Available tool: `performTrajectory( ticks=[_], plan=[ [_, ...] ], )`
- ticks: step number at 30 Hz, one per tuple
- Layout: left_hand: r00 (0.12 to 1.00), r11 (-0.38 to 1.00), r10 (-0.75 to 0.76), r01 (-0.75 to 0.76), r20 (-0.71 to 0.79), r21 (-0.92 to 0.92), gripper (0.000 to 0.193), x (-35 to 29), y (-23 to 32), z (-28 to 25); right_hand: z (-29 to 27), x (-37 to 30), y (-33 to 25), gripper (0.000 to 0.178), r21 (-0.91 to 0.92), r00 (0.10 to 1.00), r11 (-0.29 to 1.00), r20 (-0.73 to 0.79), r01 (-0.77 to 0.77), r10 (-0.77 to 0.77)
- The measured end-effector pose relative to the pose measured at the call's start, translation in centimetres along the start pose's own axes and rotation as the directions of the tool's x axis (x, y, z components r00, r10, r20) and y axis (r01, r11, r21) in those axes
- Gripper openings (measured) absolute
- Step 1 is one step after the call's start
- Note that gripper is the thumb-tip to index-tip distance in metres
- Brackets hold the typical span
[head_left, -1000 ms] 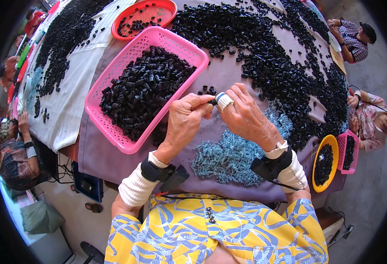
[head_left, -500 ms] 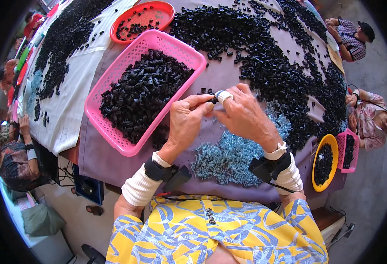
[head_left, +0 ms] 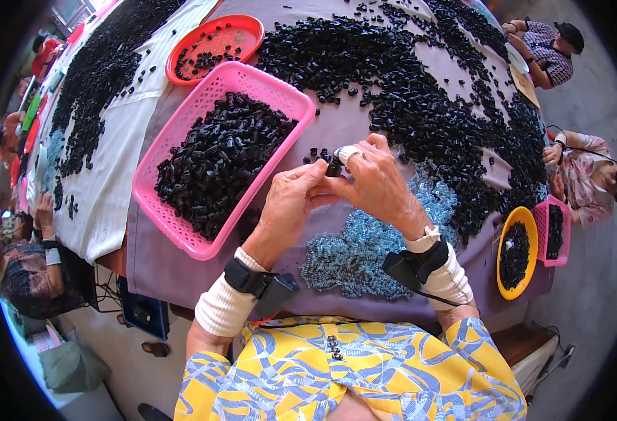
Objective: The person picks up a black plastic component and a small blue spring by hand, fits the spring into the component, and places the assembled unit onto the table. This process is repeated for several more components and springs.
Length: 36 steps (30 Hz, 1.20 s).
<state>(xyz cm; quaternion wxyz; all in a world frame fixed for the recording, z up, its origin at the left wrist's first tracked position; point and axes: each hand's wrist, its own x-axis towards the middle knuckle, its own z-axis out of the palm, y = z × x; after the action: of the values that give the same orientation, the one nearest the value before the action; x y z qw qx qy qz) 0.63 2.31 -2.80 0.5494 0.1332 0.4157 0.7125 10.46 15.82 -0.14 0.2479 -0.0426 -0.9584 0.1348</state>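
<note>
My left hand [head_left: 286,203] and my right hand [head_left: 379,188] meet over the table, fingertips pinched together. Between them is a small black plastic part [head_left: 334,168], largely hidden by the fingers. White tape wraps one finger of my right hand. A few loose black parts [head_left: 314,153] lie on the cloth just beyond the fingertips. Left of my left hand stands a pink basket [head_left: 182,237] heaped with black plastic parts [head_left: 226,154]. Beneath and beside my right wrist spreads a pile of small clear-bluish coiled pieces, like springs [head_left: 365,252].
A large spread of black parts [head_left: 393,91] covers the far and right side of the table. A red tray [head_left: 214,35] sits beyond the basket. At right are a yellow tray [head_left: 503,281] and a small pink basket [head_left: 565,256]. Other people sit around the table.
My hands have drawn closer together, with the fingers turned around the black part. The view has shifted slightly, so the basket appears a little lower and further left.
</note>
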Motion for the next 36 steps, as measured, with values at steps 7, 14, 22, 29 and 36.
performTrajectory(
  ticks=[7,14,22,29,36],
  plan=[
    [1.000,0.993,0.023,-0.023,-0.003,-0.114,0.023,0.1,-0.5,0.1,-0.1,0.2,-0.4,0.022,0.066,0.999,0.997,0.023,-0.049,0.048],
    [0.996,0.992,-0.045,0.053,0.072,-0.114,0.027,-0.2,0.0,0.2,-0.3,0.1,-0.1,0.019,0.095,1.000,0.995,0.011,-0.023,0.022],
    [0.996,0.980,-0.063,0.072,0.055,-0.184,0.026,-0.1,0.0,0.0,-0.2,0.4,-0.3,0.018,0.171,0.999,0.984,-0.005,0.047,-0.047],
    [0.997,0.981,-0.063,0.071,0.052,-0.179,0.026,0.2,-0.2,-0.3,0.0,0.5,0.2,0.018,0.176,0.996,0.981,-0.008,0.084,-0.084],
    [0.994,0.994,-0.046,0.055,0.097,-0.096,0.028,-0.4,0.0,-0.3,0.0,0.4,0.1,0.018,0.175,0.992,0.977,-0.029,0.123,-0.120]
  ],
)
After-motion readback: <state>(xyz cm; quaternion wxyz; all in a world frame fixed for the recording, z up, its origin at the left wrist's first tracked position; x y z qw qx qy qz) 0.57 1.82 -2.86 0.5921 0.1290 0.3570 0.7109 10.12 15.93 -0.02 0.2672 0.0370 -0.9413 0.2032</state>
